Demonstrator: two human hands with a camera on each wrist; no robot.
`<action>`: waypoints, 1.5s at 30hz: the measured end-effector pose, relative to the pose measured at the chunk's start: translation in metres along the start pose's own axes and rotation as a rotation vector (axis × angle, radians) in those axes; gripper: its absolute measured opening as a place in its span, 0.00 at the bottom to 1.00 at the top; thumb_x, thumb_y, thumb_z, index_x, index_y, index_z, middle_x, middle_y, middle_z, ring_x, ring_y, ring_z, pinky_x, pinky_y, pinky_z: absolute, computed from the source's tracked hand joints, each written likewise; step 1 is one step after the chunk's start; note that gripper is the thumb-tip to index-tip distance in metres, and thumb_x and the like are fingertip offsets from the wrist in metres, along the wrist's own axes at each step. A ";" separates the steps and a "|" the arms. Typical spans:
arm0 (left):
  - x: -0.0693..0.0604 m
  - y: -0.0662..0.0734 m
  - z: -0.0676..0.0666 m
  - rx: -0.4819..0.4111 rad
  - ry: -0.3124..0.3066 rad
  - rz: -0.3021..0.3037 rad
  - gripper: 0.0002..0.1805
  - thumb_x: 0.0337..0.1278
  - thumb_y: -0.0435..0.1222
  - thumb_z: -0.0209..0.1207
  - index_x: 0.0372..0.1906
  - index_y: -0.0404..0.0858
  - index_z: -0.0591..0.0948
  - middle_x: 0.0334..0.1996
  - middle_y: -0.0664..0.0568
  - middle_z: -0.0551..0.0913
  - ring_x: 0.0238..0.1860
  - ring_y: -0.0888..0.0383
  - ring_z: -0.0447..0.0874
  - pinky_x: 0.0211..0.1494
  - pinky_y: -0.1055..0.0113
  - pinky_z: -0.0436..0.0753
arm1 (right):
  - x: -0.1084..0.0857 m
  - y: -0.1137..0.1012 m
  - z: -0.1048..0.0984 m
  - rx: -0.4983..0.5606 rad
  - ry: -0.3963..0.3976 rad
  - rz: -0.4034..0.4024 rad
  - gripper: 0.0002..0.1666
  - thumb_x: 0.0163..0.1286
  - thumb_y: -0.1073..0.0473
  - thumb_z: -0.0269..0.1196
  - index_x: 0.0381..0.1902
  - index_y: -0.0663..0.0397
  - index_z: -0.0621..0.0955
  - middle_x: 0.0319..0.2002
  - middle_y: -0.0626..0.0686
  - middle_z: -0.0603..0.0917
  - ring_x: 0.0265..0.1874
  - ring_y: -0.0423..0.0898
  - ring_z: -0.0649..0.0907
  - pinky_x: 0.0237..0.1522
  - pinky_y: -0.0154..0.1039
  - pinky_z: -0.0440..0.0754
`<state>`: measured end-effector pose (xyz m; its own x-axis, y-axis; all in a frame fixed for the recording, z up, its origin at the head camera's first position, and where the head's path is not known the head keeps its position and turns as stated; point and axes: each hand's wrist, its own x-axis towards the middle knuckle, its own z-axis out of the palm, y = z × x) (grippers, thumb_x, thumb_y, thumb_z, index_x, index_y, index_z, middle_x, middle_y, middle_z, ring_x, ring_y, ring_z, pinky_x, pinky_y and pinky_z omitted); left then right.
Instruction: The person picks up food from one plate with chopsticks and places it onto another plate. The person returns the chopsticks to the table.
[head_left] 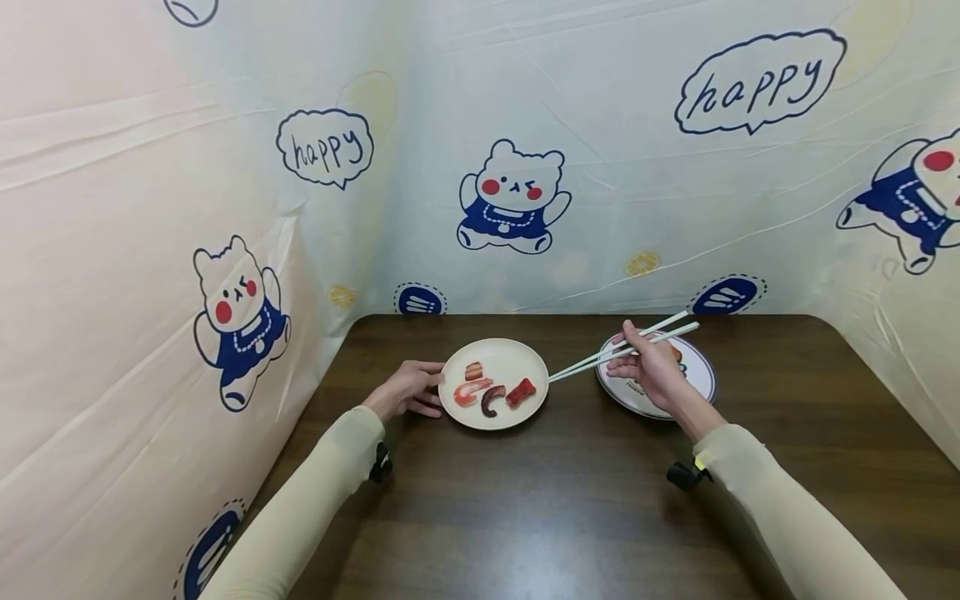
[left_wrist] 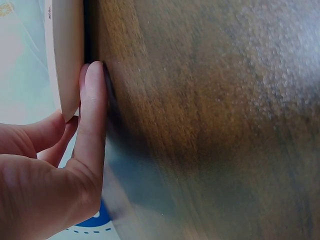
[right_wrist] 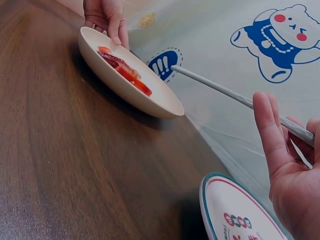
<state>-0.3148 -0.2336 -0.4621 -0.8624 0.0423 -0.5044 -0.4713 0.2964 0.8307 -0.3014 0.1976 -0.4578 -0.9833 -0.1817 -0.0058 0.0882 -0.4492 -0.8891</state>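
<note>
On the left, a cream plate [head_left: 517, 358] bears several food pieces: a pink-orange shrimp [head_left: 471, 392], a dark curled tentacle-like piece [head_left: 491, 401], a red piece [head_left: 521, 392] and a small striped piece [head_left: 473, 371]. My left hand [head_left: 411, 388] grips this plate's left rim, thumb at the edge and fingers beneath it, as the left wrist view shows [left_wrist: 55, 185]. My right hand [head_left: 651, 365] holds a pair of pale chopsticks [head_left: 585, 365]. Their tips point left, near the cream plate's right rim, with nothing between them. The hand is above a white plate [head_left: 701, 379].
The white plate has a dark rim and printed markings, partly covered by my right hand. A brown wooden table [head_left: 525, 508] carries both plates. A pale curtain [head_left: 420, 192] with bear drawings hangs behind the table and along its left side.
</note>
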 end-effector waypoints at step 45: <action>0.001 0.001 0.000 0.009 0.009 -0.005 0.26 0.82 0.34 0.53 0.79 0.41 0.71 0.62 0.36 0.77 0.35 0.49 0.88 0.41 0.50 0.93 | -0.039 -0.035 -0.068 0.112 0.063 -0.060 0.21 0.85 0.52 0.54 0.39 0.62 0.84 0.34 0.59 0.89 0.27 0.49 0.90 0.36 0.42 0.92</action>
<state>-0.3156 -0.2329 -0.4617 -0.8617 0.0317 -0.5065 -0.4742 0.3052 0.8258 -0.2773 0.2801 -0.4581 -0.9951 -0.0977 0.0138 0.0428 -0.5534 -0.8318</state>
